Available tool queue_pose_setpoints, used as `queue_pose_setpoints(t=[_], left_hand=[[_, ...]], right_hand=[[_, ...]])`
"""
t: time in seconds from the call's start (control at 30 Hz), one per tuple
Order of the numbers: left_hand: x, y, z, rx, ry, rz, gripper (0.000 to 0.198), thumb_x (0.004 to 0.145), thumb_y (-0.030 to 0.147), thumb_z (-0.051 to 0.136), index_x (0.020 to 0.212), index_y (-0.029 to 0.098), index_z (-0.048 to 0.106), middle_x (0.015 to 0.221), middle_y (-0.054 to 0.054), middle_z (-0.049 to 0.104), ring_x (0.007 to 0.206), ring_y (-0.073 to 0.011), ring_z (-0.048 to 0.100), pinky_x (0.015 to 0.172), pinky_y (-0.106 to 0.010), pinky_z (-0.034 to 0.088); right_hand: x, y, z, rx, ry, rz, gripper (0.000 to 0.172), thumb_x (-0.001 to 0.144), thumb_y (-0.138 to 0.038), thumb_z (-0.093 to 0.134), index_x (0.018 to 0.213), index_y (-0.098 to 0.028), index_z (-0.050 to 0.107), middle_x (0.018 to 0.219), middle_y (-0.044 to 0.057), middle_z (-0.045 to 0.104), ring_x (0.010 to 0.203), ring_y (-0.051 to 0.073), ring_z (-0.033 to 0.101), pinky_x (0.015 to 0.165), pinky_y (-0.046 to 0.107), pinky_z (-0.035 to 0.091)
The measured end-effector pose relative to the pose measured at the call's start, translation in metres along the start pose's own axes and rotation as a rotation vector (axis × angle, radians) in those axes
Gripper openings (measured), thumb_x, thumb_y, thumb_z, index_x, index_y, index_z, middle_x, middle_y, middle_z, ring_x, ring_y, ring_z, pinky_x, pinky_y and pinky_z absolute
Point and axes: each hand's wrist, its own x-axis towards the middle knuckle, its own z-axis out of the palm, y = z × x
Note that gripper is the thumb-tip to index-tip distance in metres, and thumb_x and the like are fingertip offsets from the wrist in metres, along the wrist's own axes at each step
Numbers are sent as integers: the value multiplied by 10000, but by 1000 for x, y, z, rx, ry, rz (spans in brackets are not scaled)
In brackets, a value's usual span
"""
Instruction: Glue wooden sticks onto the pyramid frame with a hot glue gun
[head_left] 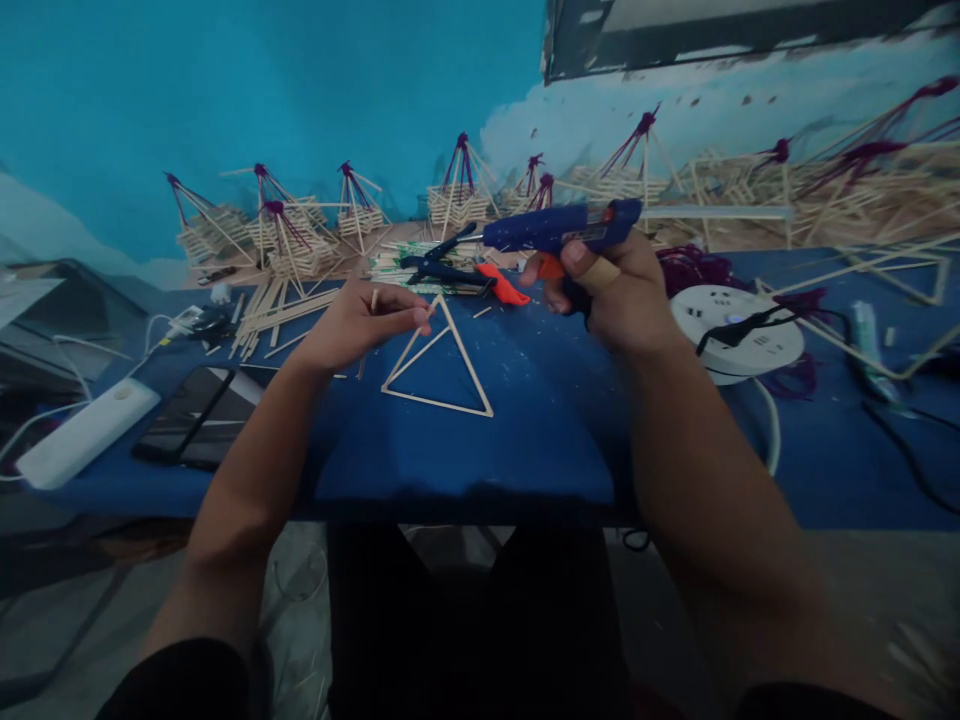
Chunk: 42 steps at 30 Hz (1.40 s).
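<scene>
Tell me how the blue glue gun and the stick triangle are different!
The glue gun is blue and orange, but the stick triangle is pale wood. The glue gun has a chunky body, while the stick triangle is a thin, open frame. The right hand grips the glue gun; the left hand pinches the stick triangle near its top. Both are being held.

I have, on the head feed, the left hand (379, 318) pinching a triangular stick frame (466, 355) near its top corner and the right hand (626, 290) gripping a blue glue gun (551, 229) above the table (547, 440).
</scene>
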Motion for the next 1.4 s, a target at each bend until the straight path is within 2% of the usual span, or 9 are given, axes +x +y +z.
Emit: queue_pose_setpoints(t=[0.17,0.33,0.5,0.7,0.8,0.9,1.07,1.17,1.4], left_hand=[[-5,6,11,1,42,111,329,785,499,1013,747,200,880,702,-62,818,563,-85,555,524,-229,445],[-9,8,12,16,80,135,373,787,532,1011,756,188,872,704,-76,825,615,-130,683,583,-249,541],[-10,9,5,38,36,141,312,765,468,1025,758,195,873,705,-63,809,597,-118,635,553,-264,481],[-11,8,-4,87,20,162,219,804,390,980,766,203,873,598,-39,697,530,-103,460,510,-308,335],[-12,8,-6,102,-1,150,182,813,347,959,770,193,873,570,-29,654,513,-88,406,508,-311,279],[-11,8,-8,106,-3,134,179,785,318,980,751,193,857,563,-22,644,514,-91,431,515,-313,285],[-7,1,-10,79,2,146,183,743,296,1004,762,193,853,538,-15,633,524,-109,482,521,-308,324],[-5,-5,-12,61,18,140,207,708,288,1023,754,183,850,528,-18,622,500,-101,444,502,-313,299],[-3,-12,-15,55,37,159,272,717,411,1043,767,219,857,578,-42,684,536,-125,495,479,-308,368]], right_hand=[[-6,-9,6,91,-94,93,253,836,-400,901,935,-244,729,854,15,781,467,99,447,482,323,409],[-10,-16,8,36,-79,59,248,800,-432,864,908,-249,735,761,12,763,478,129,471,464,326,395],[-13,-13,16,1,-112,63,348,844,-575,841,906,-256,717,751,27,772,459,136,471,441,329,365],[-20,-9,24,-68,-27,81,552,765,-799,872,936,-304,700,704,25,720,484,181,489,430,366,406],[-23,-8,28,-54,4,57,509,780,-755,887,933,-306,704,684,14,705,496,187,523,432,352,394],[-24,-6,31,-30,4,41,455,795,-697,884,909,-289,719,655,4,684,479,165,514,428,331,367],[-22,-2,30,-125,29,71,543,764,-791,859,952,-308,698,673,12,663,556,199,579,441,334,413],[-22,0,28,-120,-6,53,492,813,-746,828,927,-286,697,667,17,663,530,181,555,427,317,391],[-25,5,28,-130,29,65,448,850,-704,813,905,-284,667,701,11,655,548,170,572,409,289,388]])
